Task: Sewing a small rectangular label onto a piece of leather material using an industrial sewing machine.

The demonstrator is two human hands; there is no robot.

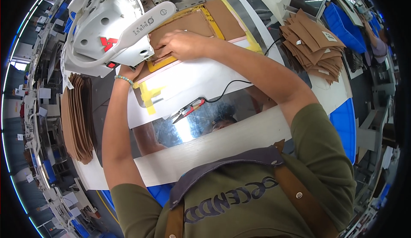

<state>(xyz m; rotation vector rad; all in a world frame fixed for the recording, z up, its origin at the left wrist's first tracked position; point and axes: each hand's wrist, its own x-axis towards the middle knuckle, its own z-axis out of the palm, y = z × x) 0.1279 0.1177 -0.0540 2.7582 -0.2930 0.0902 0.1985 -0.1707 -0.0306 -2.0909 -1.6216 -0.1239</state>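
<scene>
At the white table (252,130), right hand (180,45) touches brown material (192,22).

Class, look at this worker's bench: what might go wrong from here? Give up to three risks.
1. The left hand is partly hidden by the white machine head, so its fingers might get caught.
2. The black cord passes beneath the right forearm and could snag.
3. The uneven stack of brown pieces may slide.
</scene>
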